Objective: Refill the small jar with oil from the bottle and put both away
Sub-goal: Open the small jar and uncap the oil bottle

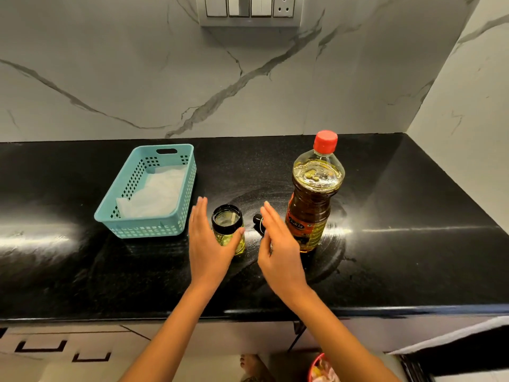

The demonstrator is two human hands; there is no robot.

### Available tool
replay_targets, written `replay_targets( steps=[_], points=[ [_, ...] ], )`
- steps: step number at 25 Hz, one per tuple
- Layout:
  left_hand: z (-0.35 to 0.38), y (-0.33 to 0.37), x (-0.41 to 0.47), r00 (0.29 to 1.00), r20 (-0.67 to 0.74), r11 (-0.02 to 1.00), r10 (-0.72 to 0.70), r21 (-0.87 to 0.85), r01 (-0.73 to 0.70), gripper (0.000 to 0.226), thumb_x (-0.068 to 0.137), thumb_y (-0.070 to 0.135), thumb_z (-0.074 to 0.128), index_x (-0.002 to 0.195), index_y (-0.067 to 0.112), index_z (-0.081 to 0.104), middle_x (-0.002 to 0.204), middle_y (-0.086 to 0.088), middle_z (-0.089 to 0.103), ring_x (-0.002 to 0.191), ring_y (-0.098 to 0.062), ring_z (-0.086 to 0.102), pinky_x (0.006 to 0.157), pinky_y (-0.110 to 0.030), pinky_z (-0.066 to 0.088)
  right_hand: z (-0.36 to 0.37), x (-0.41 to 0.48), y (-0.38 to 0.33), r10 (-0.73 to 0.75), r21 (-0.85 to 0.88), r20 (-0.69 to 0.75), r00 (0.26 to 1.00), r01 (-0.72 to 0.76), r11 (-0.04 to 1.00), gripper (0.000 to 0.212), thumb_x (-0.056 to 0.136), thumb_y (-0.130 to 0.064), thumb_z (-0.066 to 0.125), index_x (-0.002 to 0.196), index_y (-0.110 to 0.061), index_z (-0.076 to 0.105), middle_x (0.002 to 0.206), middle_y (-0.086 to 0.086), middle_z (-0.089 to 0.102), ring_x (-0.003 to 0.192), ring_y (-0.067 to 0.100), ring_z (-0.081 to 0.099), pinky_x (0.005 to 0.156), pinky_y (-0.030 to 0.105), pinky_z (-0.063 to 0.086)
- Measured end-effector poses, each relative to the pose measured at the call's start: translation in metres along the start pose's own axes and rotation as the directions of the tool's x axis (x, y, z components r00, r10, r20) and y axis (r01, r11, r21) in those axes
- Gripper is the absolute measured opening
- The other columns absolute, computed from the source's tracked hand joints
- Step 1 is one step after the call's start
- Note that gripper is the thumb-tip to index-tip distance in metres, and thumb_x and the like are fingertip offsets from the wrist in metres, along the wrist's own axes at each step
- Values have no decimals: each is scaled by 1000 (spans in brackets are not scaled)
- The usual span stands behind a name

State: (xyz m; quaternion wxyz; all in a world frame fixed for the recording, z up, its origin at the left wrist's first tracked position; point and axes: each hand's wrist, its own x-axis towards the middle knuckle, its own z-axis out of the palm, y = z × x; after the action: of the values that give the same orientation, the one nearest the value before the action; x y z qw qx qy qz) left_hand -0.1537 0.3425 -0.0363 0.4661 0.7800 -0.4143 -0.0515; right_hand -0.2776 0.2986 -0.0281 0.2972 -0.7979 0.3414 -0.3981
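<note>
The bottle (314,194) and jar (228,230) stand upright, mouths up.

A black polished stone counter (399,244) fills the middle of the frame, backed by a white grey-veined marble wall (110,64) with a grey switch panel (249,9) at top centre. Left of centre sits a teal perforated plastic basket (148,230) lined with crumpled white paper (157,194). Just right of it stands a small clear glass jar with a black rim (227,224), uncapped, with yellow oil in it. The left hand (206,241) stands beside the jar, fingers straight, thumb against its front. The right hand (278,244), fingers straight, hovers between the jar and a tall clear plastic bottle of amber oil with a red cap (314,199), partly covering a small black cap (257,219) lying on the counter.
</note>
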Motion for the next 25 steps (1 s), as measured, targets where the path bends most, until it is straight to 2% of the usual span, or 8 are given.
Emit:
replay_targets(
  steps=[3,6,9,12,15,19,22,25],
  points=[
    [-8,28,12,964,-66,967,256,13,-256,72,81,33,67,139,13,31,150,-3,28,141,-18,20,114,-28,20,-44,24,-32,-352,-108,-192,916,337,935,41,86,0,46,126,5,50,132,15,51,125,16,45,106,20,37],
    [-6,68,28,933,28,932,358,-77,-355,67,81,40,63,137,16,35,150,0,28,142,-14,15,114,-22,15,-93,60,-55,-509,-353,-315,801,399,846,27,87,-5,57,112,1,62,114,13,62,110,20,52,96,27,42],
    [6,109,41,899,225,926,376,-69,-370,72,79,45,65,139,18,34,151,1,27,142,-14,13,114,-31,16,-130,93,-58,-348,-508,-221,911,197,839,35,86,-28,63,112,-5,64,111,11,64,107,25,54,88,35,44],
    [24,136,52,872,359,942,334,-142,-303,71,77,46,66,137,18,38,144,-2,39,136,-18,29,112,-38,27,-148,114,-47,-133,-572,-76,988,66,818,43,84,-39,63,111,-6,65,105,12,63,91,20,58,77,27,47],
    [36,149,54,889,359,933,283,-320,-168,51,78,37,69,123,19,54,117,0,61,109,-12,55,94,-35,48,-152,121,-43,-78,-536,-17,997,57,842,40,84,-39,64,104,-4,66,97,11,64,79,13,52,72,23,44],
    [41,157,49,920,307,904,243,-414,-101,34,78,28,71,111,20,63,90,12,63,83,2,59,77,-22,51,-152,123,-43,-56,-452,-30,998,36,892,35,83,-32,67,98,0,67,91,12,62,76,14,51,62,16,37],
    [41,155,48,923,305,895,232,-439,-80,30,78,26,71,106,23,63,89,8,67,84,-3,63,77,-28,53,-149,124,-43,-61,-441,-10,998,50,896,29,85,-24,66,96,3,67,91,14,60,76,17,52,59,10,36],
    [42,153,48,928,300,896,219,-438,-70,40,77,26,72,116,23,61,95,5,68,90,-7,63,80,-26,52,-151,125,-45,-76,-468,62,995,97,878,25,85,-15,64,101,3,67,96,15,60,82,19,54,64,15,40]
  ],
)
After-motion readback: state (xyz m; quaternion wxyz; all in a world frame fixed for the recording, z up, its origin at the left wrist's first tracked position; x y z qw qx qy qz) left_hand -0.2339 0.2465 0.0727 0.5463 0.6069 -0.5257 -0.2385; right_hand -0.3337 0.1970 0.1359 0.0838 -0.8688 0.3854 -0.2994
